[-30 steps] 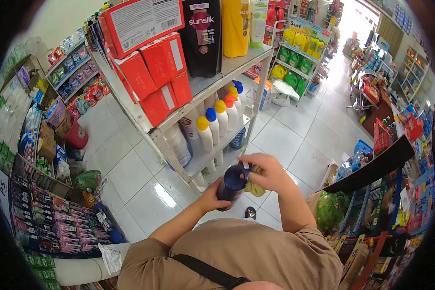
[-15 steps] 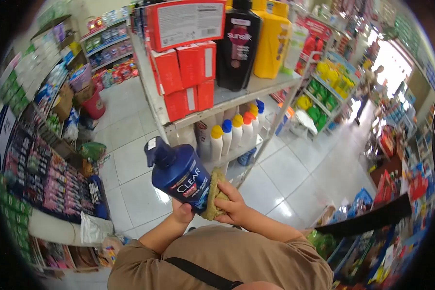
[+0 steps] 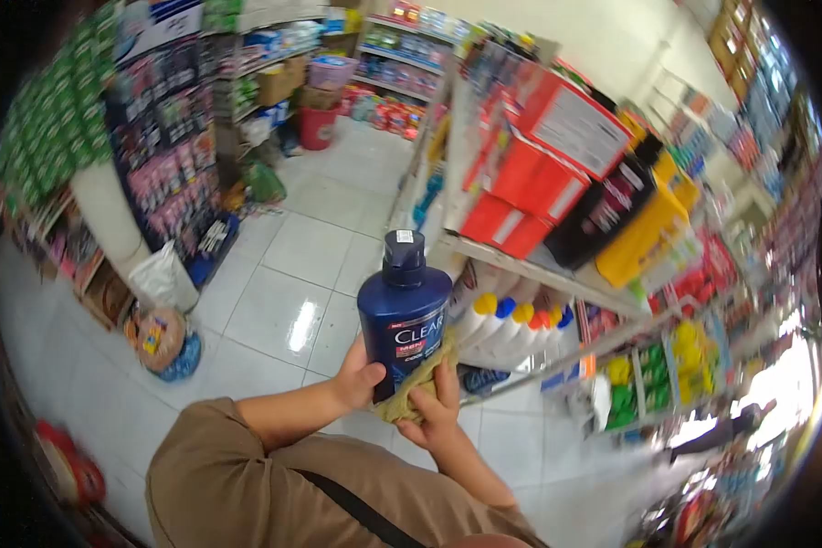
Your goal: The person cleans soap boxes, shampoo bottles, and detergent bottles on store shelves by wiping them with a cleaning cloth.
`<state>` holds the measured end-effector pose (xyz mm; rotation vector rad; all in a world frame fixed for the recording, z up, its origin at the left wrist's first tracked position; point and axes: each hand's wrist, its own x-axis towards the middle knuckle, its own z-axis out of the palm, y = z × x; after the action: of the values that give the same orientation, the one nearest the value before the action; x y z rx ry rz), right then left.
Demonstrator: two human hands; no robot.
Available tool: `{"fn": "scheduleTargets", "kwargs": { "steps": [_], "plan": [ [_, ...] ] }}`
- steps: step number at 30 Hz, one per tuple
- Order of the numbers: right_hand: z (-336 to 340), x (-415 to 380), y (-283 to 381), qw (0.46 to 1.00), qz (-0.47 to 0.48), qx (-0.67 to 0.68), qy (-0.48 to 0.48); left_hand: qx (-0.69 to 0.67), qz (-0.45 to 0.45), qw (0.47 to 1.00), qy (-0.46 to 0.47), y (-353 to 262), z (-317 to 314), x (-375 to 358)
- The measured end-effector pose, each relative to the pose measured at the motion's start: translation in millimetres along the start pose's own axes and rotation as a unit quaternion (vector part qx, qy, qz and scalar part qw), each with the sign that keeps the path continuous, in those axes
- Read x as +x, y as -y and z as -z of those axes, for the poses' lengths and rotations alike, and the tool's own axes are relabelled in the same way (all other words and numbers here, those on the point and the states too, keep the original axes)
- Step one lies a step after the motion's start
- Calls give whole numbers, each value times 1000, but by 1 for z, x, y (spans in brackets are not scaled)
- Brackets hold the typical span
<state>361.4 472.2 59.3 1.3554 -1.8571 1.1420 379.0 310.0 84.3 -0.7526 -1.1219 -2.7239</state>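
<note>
A large dark blue pump bottle point(image 3: 397, 310) labelled "CLEAR MEN" stands nearly upright in front of me, above the tiled floor. My left hand point(image 3: 361, 376) is wrapped round its lower left side, thumb on the front and the other fingers hidden behind. On the lower right, my right hand point(image 3: 437, 402) grips a yellowish-green cloth point(image 3: 411, 388) bunched against the bottle. The cloth covers the bottle's lower right corner.
A white shelf rack point(image 3: 539, 269) stands close on the right, holding red boxes point(image 3: 521, 192), a black bottle point(image 3: 603, 205) and a yellow bottle point(image 3: 644, 228). White bottles with coloured caps point(image 3: 498, 324) line its lower shelf. A red bucket point(image 3: 317, 128) sits farther back.
My view has turned left, so the rack now lies farther right and looks tilted. The bottle has gone from leaning left to nearly upright. Both hands keep their holds.
</note>
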Motion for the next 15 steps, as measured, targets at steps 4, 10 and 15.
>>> {"fn": "scheduleTargets", "kwargs": {
  "steps": [4, 10, 15],
  "plan": [
    [0, 8, -10, 993, 19, 118, -11, 49, -9, 999, -7, 6, 6, -11],
    [9, 43, 9, 775, -368, 487, -164, -36, 75, 995, 49, 17, 4, -25],
    [-9, 26, 11, 821, -358, 441, -51, -71, 27, 996, 47, -8, 13, -11]
  ]
}}
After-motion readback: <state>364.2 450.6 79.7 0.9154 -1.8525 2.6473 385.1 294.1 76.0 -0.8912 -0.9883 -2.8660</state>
